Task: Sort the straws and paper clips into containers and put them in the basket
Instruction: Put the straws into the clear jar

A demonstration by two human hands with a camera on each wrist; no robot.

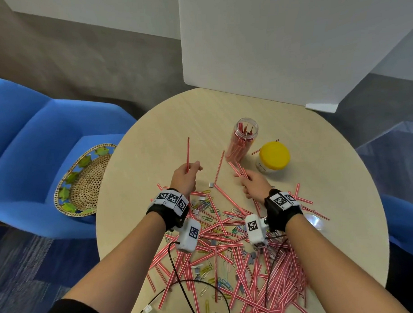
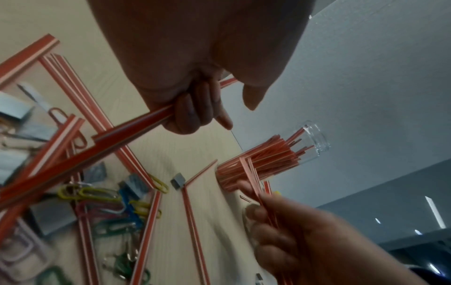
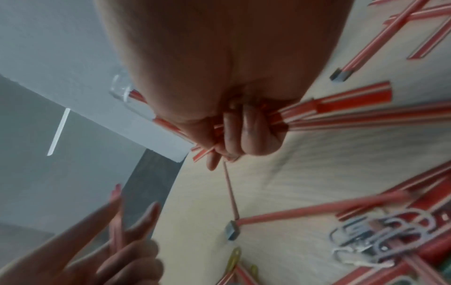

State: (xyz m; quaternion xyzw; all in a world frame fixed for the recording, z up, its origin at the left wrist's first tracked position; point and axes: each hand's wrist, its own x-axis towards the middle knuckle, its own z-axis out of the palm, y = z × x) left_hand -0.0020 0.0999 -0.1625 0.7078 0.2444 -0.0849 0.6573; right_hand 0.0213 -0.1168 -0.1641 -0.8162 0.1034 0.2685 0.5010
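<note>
A heap of red-and-white striped straws (image 1: 251, 267) mixed with coloured paper clips (image 1: 206, 211) covers the near half of the round table (image 1: 153, 139). My left hand (image 1: 186, 178) grips a single straw (image 1: 188, 154) that stands up out of the fist; the left wrist view shows the fingers (image 2: 192, 113) curled round it. My right hand (image 1: 253, 182) holds a small bundle of straws (image 1: 237, 169), its fingers (image 3: 244, 133) curled round them. A clear jar (image 1: 242, 138) partly filled with straws stands beyond the right hand. Next to it sits a jar with a yellow lid (image 1: 273, 155).
A woven basket (image 1: 84, 181) with green leaf trim lies on the blue chair (image 1: 31, 143) left of the table. A white board (image 1: 278, 41) stands at the table's far edge. A clear lid (image 1: 316, 220) lies by my right wrist. Black cables (image 1: 181, 281) trail over the near straws.
</note>
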